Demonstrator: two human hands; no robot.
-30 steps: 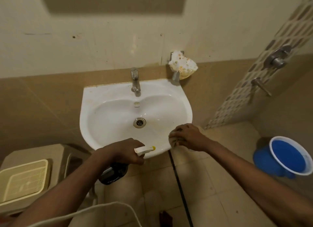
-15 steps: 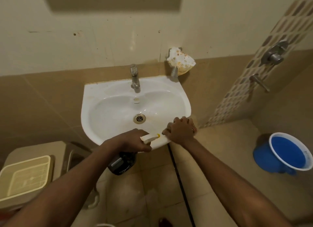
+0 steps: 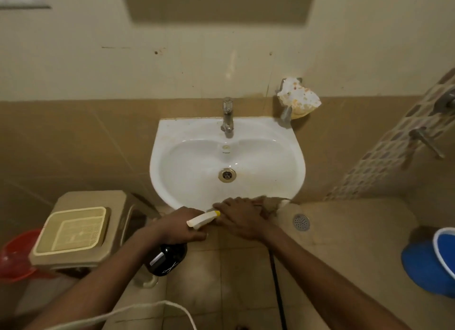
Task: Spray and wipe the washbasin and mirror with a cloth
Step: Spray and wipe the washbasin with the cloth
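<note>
In the head view, a spray bottle [image 3: 170,252] is being gripped by the left hand [image 3: 181,227], whose fingers are being kept curled round its neck; the dark body is hanging below the hand and the pale nozzle is being pointed to the right, just under the front rim of the washbasin [image 3: 187,157]. A brownish cloth [image 3: 272,203] is being pressed onto that front rim, right of centre, by the right hand [image 3: 240,217], which is being laid fairly flat over it; whether the fingers are curled round the cloth's edge cannot be told, since only a part of the cloth is being shown past the knuckles. The two hands are being held just beside each other, with the nozzle tip nearly touching the right hand. The bowl round the drain [image 3: 227,175] is being left with a faint yellowish stain on its right side, so the basin is judged to be only partly wiped, with the rim being worked on now. The tap [image 3: 227,115] and the back ledge are not being touched. The dark panel at the top of the wall, taken to be the mirror [image 3: 219,2], is being left well apart from both hands, and its spraying and wiping are judged not yet done.
</note>
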